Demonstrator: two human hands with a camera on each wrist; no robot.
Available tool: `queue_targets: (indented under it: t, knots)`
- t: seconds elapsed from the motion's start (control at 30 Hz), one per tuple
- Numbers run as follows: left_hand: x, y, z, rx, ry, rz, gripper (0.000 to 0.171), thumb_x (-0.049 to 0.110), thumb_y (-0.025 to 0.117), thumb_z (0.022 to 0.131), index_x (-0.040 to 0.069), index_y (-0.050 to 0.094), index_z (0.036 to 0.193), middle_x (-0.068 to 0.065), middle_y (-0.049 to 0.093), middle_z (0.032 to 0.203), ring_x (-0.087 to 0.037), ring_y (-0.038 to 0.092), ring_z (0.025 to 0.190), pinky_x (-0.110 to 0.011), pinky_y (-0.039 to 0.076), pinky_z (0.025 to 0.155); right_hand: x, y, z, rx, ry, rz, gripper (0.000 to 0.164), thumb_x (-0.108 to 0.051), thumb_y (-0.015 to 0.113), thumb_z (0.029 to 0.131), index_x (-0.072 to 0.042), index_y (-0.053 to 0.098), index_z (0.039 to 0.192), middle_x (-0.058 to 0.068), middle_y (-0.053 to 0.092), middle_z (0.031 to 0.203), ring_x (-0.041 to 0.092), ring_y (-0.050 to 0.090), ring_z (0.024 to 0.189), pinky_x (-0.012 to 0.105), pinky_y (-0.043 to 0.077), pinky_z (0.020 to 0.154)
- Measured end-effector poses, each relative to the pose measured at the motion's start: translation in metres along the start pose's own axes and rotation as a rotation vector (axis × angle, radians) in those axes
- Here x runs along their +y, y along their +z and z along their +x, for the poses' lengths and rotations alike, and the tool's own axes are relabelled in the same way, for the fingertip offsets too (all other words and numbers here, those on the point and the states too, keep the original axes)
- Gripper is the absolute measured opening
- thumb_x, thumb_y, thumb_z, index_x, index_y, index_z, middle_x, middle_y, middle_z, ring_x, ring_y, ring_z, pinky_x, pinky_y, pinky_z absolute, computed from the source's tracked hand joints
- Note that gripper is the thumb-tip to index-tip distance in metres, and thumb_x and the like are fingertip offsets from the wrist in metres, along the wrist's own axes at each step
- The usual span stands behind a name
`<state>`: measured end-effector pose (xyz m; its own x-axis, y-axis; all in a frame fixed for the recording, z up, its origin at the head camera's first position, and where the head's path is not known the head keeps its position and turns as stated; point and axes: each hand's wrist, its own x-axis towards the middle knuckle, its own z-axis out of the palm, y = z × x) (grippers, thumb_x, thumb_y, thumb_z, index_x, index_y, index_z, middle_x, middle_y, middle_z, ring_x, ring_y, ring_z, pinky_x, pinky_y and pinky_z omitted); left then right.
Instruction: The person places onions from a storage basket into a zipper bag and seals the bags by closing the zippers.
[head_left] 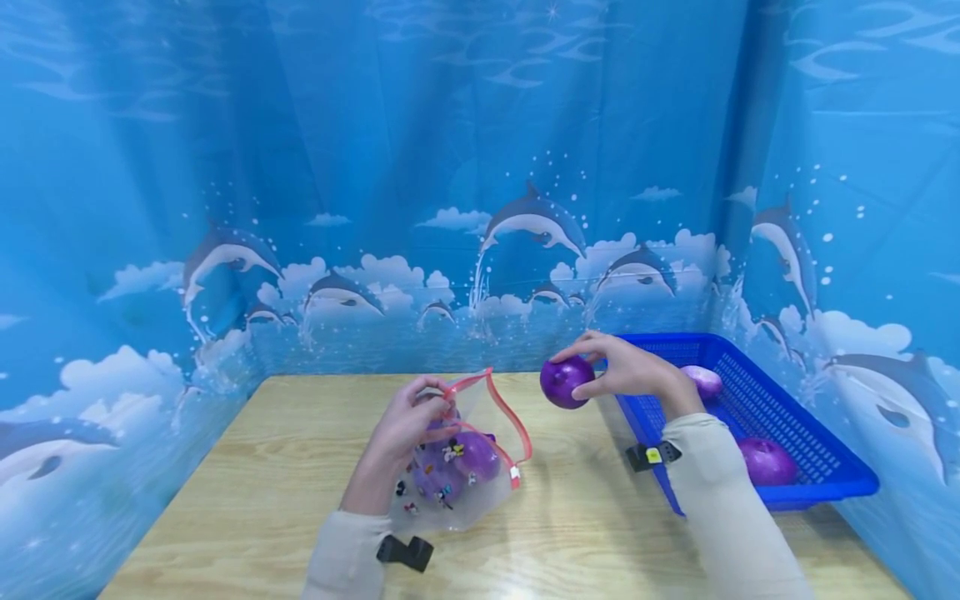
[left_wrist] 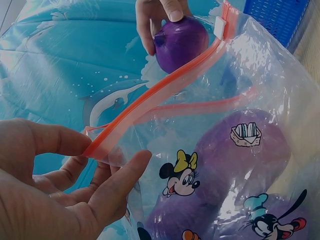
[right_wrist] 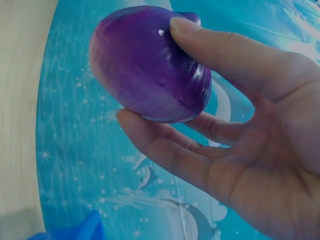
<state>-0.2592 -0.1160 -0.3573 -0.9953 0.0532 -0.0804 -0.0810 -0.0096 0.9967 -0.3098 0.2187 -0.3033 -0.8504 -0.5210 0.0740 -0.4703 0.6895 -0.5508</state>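
My left hand pinches the red zip edge of a clear zip bag by its left side. The bag's mouth gapes, and a white slider sits at the far end of the zip. Cartoon figures are printed on the plastic; several purple onions show through it. To the right of the mouth and above the table, my right hand holds a shiny purple onion between thumb and fingers. In the right wrist view the thumb lies on one side of that onion, fingertips on the other.
A blue plastic basket stands at the table's right side, beneath my right forearm. Inside lie a purple onion near the front and a paler purple-and-white one farther back. A dolphin-print curtain surrounds the wooden table.
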Motion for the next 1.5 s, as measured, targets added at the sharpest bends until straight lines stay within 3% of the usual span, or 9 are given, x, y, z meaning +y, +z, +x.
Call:
queue_targets:
  t: [0.63, 1.03, 1.33, 1.5]
  knots:
    - [0.001, 0.0, -0.003, -0.006, 0.013, -0.002, 0.015, 0.0, 0.052, 0.101, 0.006, 0.058, 0.113, -0.012, 0.065, 0.096, -0.023, 0.068, 0.086, -0.042, 0.067, 0.086, -0.024, 0.018, 0.014, -0.048, -0.11, 0.034, 0.051, -0.017, 0.082, 0.087, -0.022, 0.068, 0.135, 0.011, 0.056, 0.13, 0.034, 0.059, 0.121, 0.052, 0.061, 0.097]
    - [0.001, 0.001, -0.003, -0.003, 0.013, -0.009, 0.014, 0.0, 0.054, 0.101, 0.006, 0.059, 0.112, -0.01, 0.066, 0.091, -0.02, 0.067, 0.082, -0.041, 0.067, 0.085, -0.042, 0.031, 0.021, -0.098, -0.171, 0.095, 0.051, -0.008, 0.081, 0.086, -0.017, 0.068, 0.135, 0.013, 0.053, 0.129, 0.034, 0.059, 0.12, 0.035, 0.066, 0.088]
    - [0.001, 0.0, -0.003, -0.005, 0.016, -0.012, 0.013, 0.0, 0.055, 0.1, 0.006, 0.059, 0.111, -0.007, 0.065, 0.088, -0.02, 0.066, 0.085, -0.042, 0.067, 0.087, -0.047, 0.042, 0.024, -0.136, -0.234, 0.157, 0.05, -0.006, 0.08, 0.087, -0.014, 0.067, 0.135, 0.016, 0.052, 0.131, 0.036, 0.059, 0.121, 0.033, 0.066, 0.088]
    - [0.002, 0.001, -0.004, -0.004, 0.014, -0.013, 0.013, 0.001, 0.056, 0.1, 0.006, 0.059, 0.112, -0.007, 0.064, 0.087, -0.02, 0.066, 0.084, -0.041, 0.067, 0.086, -0.051, 0.045, 0.024, -0.155, -0.214, 0.162, 0.051, -0.007, 0.08, 0.088, -0.017, 0.067, 0.136, 0.015, 0.051, 0.133, 0.035, 0.058, 0.124, 0.032, 0.066, 0.089]
